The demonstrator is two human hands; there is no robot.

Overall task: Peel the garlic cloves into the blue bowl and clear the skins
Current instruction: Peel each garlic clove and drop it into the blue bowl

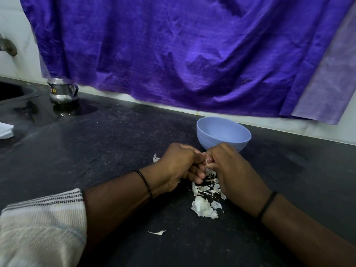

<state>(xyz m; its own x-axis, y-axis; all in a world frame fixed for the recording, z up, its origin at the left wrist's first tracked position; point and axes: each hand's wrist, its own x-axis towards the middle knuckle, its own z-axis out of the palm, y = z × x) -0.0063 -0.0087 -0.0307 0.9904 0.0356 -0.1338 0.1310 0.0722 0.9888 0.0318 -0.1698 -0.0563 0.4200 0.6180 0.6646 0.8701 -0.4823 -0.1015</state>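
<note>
My left hand (179, 164) and my right hand (229, 168) meet fingertip to fingertip just in front of the blue bowl (224, 134). Between them both pinch a small garlic clove (208, 160), mostly hidden by the fingers. A heap of white garlic skins (207, 197) lies on the black counter (115, 151) under and behind the hands. One loose skin (157, 232) lies nearer to me, another (156, 158) sits left of my left hand. What the bowl holds cannot be seen from here.
A steel jug (62, 91) stands at the back left beside a sink edge (17, 93). Purple cloth (183, 54) hangs over the wall behind the counter. A white object (5, 130) pokes in at the left edge.
</note>
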